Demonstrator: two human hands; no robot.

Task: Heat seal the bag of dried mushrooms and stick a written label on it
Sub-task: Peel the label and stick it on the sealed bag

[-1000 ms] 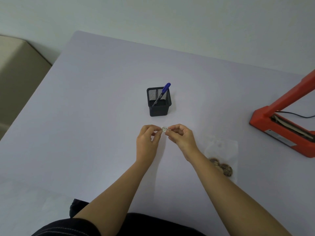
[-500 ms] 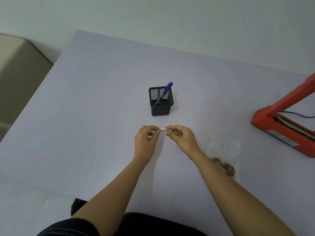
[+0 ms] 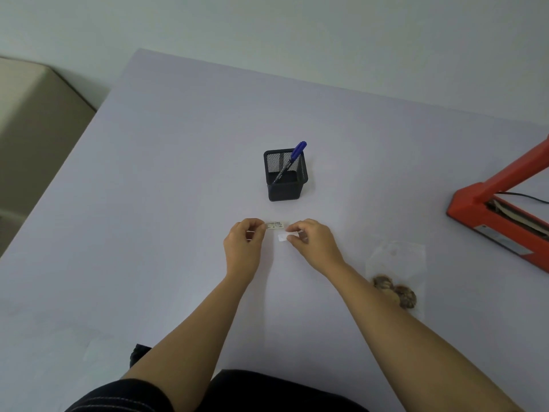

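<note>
A small white label point(image 3: 276, 225) with dark writing is held just above the table. My left hand point(image 3: 244, 248) pinches its left end. My right hand point(image 3: 315, 243) pinches a white backing strip point(image 3: 282, 237) that has come away below the label. The clear bag point(image 3: 395, 263) with a few brown dried mushrooms point(image 3: 395, 291) lies flat on the table to the right of my right forearm. The orange heat sealer point(image 3: 502, 215) stands at the right edge with its arm raised.
A black mesh pen holder point(image 3: 285, 181) with a blue pen point(image 3: 292, 159) stands beyond my hands at the table's middle. A black cable point(image 3: 525, 197) runs from the sealer. A beige cabinet point(image 3: 32, 114) is off the table's left side.
My hands have drawn apart, and the white backing has peeled away from the written label. My right hand moved down and right with the backing.
</note>
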